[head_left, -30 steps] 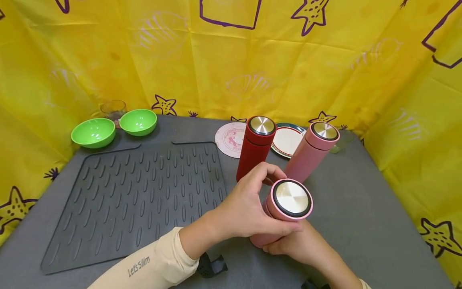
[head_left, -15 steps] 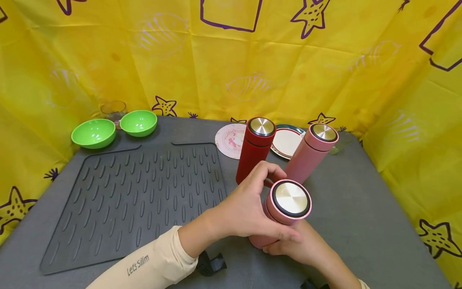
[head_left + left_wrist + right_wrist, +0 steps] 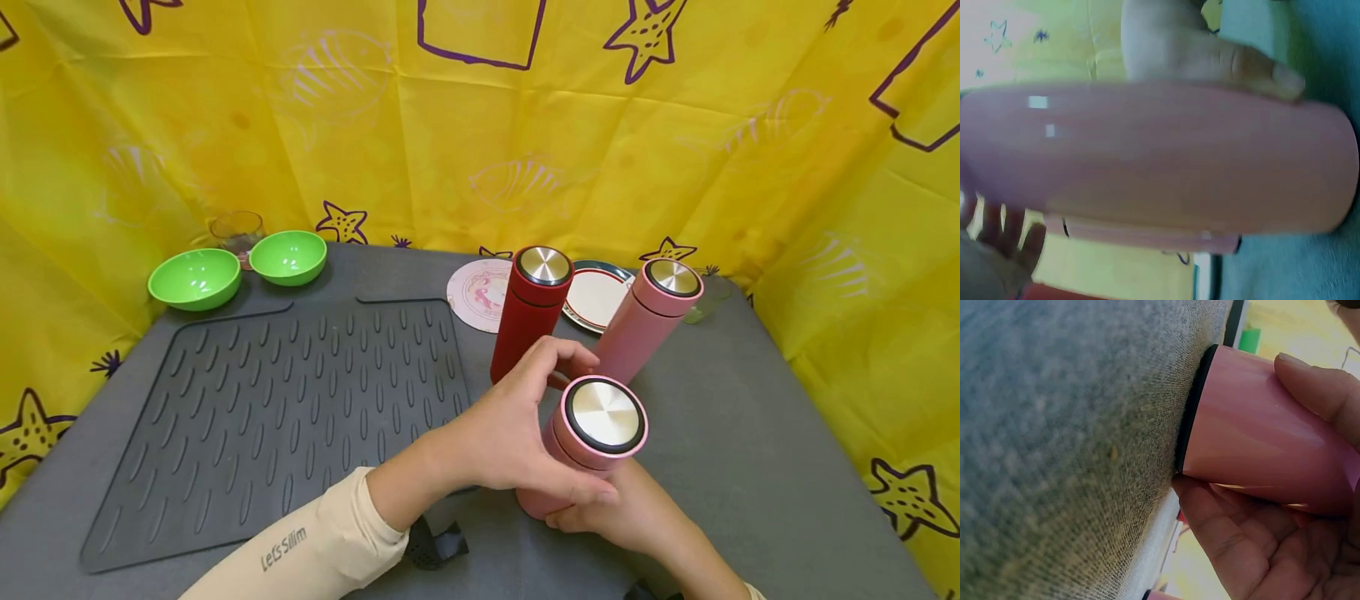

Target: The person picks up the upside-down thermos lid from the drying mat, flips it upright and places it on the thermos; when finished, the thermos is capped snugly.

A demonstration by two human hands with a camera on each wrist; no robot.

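A pink thermos (image 3: 606, 415) with a silver lid top stands near me, its black base against the grey tabletop in the right wrist view. My left hand (image 3: 510, 442) curves around its upper part, thumb on the near side. Lower down, my right hand (image 3: 626, 508) grips the body (image 3: 1266, 425) between thumb and fingers. Behind it a red thermos (image 3: 525, 325) and a second pink thermos (image 3: 637, 333) stand upright. In the left wrist view the held thermos (image 3: 1160, 162) fills the middle, hiding much of the scene.
A black ridged mat (image 3: 315, 400) covers the left of the table. Two green bowls (image 3: 195, 279) and a clear glass (image 3: 236, 227) are at the back left. A pink round mat (image 3: 476, 292), a rimmed plate (image 3: 592, 296) and another clear glass (image 3: 701, 310) lie behind the thermoses.
Both hands stay around the pink thermos. The left thumb has shifted very slightly down and left. The head view has tilted slightly; the other things stay in place.
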